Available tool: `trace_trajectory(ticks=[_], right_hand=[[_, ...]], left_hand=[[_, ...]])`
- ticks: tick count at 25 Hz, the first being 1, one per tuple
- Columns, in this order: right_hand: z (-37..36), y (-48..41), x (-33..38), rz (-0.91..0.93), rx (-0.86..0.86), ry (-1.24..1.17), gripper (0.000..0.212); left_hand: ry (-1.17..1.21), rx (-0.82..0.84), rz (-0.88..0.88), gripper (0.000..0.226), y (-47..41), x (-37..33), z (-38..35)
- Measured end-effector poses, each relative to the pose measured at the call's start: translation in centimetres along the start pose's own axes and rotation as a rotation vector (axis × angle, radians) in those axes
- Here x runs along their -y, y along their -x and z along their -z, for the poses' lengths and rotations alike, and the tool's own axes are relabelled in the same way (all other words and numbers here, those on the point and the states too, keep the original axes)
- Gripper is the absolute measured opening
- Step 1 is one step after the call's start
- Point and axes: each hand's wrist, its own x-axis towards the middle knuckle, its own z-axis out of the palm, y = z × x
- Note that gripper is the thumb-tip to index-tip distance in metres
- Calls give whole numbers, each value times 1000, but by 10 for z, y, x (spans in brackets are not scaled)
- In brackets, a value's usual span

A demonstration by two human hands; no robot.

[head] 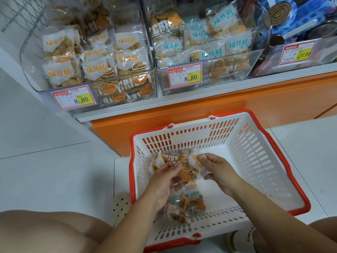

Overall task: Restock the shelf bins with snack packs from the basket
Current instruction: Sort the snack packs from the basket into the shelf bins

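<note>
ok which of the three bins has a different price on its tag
The rightmost bin, with the blue packs: its tag reads 12.80, while the left bin and middle bin both show 8.80.

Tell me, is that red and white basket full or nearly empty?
Nearly empty. The basket has a mostly bare bottom; one snack pack lies there; the left hand and right hand grip other packs.
</note>
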Motion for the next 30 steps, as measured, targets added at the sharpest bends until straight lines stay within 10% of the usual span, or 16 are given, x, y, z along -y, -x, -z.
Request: trace_trajectory(ticks=[9,21,30], right_hand=[[-10,9,17,80,131,-93,27],[-71,56,139,556,-36,15,24],[-178,4,273,857,-160,350,34]], left_hand=[[140,-35,-186,31,9,-23,-9],[-459,-90,-704,32,97,-144,-22],[-724,-697,-1249,35,131,-236,66]])
